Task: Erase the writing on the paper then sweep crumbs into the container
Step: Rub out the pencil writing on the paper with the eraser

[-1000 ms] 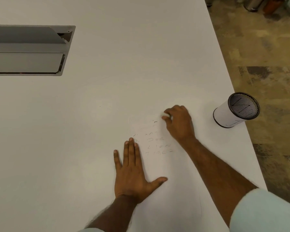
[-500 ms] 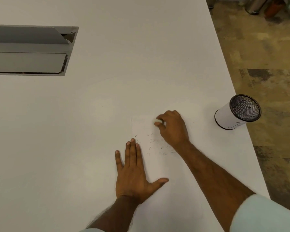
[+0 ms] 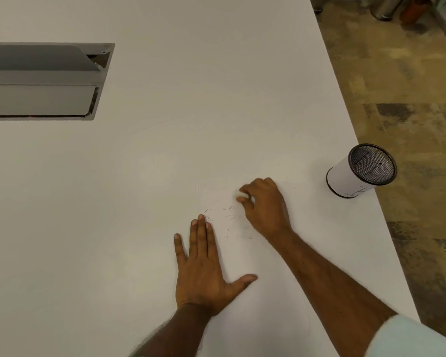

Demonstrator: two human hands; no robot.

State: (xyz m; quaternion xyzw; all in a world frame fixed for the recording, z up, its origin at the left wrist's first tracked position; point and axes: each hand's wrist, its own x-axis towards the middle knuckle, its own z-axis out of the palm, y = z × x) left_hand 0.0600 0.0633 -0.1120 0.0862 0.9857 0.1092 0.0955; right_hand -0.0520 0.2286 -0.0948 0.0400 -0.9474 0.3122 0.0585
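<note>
A white sheet of paper (image 3: 247,258) lies on the white table, barely distinct from it, with faint pencil writing (image 3: 229,222) in several short lines. My left hand (image 3: 204,266) presses flat on the paper's left side, fingers straight and thumb spread. My right hand (image 3: 265,207) pinches a small white eraser (image 3: 241,194) against the paper just above the writing's right end. The container (image 3: 358,173), a white cylinder with a dark mesh inside, stands near the table's right edge, right of my right hand.
A grey cable hatch (image 3: 44,81) with its lid raised is set into the table (image 3: 165,73) at the far left. The table's right edge runs diagonally beside the container; patterned floor (image 3: 410,99) lies beyond.
My right hand with the eraser has moved left and down across the paper's top, then back slightly. Some letters at the right look fainter. My left hand has stayed flat.
</note>
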